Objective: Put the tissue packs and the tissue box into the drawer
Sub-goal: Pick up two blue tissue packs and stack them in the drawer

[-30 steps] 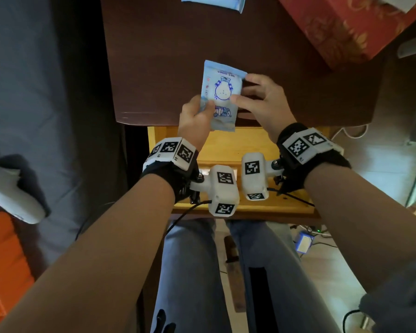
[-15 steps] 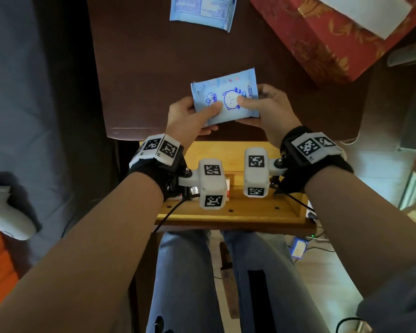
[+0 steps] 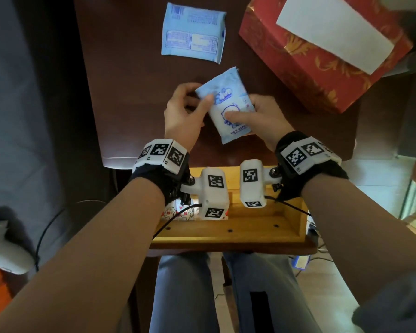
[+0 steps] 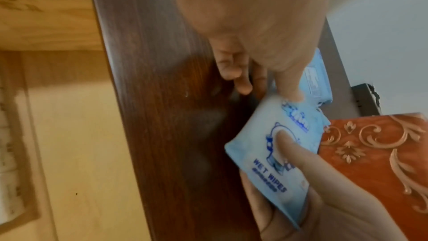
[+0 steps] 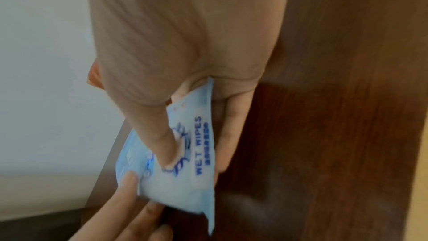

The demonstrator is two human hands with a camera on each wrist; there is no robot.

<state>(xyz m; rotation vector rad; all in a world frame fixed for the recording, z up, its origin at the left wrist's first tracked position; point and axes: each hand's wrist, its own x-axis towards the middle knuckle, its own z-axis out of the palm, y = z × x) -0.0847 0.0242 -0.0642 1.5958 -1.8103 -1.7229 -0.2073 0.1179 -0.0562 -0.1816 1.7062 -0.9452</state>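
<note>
Both your hands, left hand (image 3: pixel 181 111) and right hand (image 3: pixel 265 116), pinch one "WET WIPES" pack (image 3: pixel 228 105) over the dark wooden table (image 3: pixel 130 80); light floor at right.

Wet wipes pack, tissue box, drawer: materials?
Wet wipes pack: soft plastic film, apparently; light blue print, crimped end seams, dents under the right hand thumb. Left hand pinches it too.
Tissue box: likely printed card, red with shiny gold scrolls, sharp edges.
Drawer: pale yellowish wood, visible grain.
</note>
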